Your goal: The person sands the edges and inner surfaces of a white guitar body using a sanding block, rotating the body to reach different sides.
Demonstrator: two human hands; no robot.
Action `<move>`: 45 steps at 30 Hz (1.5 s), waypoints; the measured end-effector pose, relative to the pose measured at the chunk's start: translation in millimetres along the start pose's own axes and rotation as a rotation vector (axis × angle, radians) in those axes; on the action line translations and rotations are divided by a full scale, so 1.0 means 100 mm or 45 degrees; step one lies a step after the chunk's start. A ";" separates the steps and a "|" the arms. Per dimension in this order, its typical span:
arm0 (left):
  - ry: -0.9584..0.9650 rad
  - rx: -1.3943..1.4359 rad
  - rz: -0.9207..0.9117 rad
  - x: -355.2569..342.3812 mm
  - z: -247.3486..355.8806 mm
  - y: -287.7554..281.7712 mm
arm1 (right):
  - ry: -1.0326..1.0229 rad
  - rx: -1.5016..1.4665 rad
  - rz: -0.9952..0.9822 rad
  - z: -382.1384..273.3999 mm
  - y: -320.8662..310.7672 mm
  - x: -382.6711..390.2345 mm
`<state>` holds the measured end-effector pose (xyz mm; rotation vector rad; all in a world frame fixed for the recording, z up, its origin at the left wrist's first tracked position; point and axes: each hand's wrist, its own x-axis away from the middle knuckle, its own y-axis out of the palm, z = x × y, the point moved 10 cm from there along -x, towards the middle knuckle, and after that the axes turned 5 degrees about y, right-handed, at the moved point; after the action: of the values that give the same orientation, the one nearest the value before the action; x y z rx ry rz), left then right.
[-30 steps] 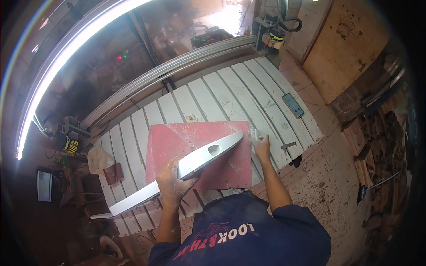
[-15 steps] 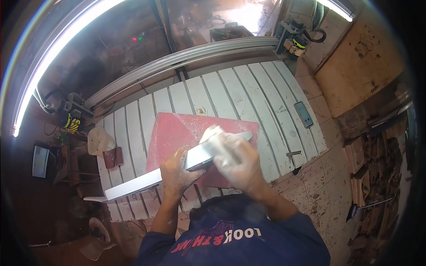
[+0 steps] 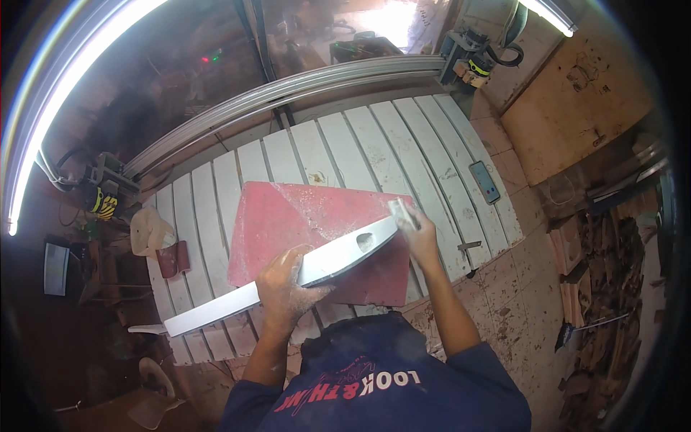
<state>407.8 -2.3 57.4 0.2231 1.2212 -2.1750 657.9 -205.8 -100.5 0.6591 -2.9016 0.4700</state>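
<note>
My left hand [image 3: 284, 284] grips a long white piece [image 3: 212, 312] with a tapered end and an oval recess near it. The piece lies diagonally over a red, dusty board [image 3: 273, 223] on a white slatted machine bed [image 3: 338, 147]. My right hand [image 3: 419, 234] is closed on a pale sanding block [image 3: 399, 214] at the piece's tapered tip. Both hands are dusted white.
A gantry rail [image 3: 288, 90] spans the back, with machine heads at both ends. A phone-like device [image 3: 484, 182] and a small metal tool [image 3: 468, 245] lie at right. A cream bag [image 3: 151, 234] and reddish roll [image 3: 173, 259] sit at left. Wood offcuts [image 3: 597, 273] are piled at right.
My right hand with the block swept left onto the piece half a second ago, blurred, and is now back right at its tip. My left hand keeps its grip.
</note>
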 end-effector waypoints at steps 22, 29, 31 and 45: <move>0.123 -0.024 -0.152 0.31 0.34 0.03 | -0.236 0.195 -0.433 -0.91 0.15 0.47; 0.237 0.012 -0.135 0.49 0.47 0.15 | 0.220 0.652 -0.543 0.31 -0.22 -0.67; 0.211 0.003 -0.140 0.44 0.47 0.09 | 0.097 0.777 -0.691 0.07 -0.04 -0.60; 0.173 -0.042 -0.105 0.60 0.38 0.11 | -0.460 0.653 -1.418 -1.61 0.78 0.82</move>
<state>372.5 -64.1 45.3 0.3170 1.3620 -2.2390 559.0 -118.6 45.8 2.3761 -2.0946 0.9437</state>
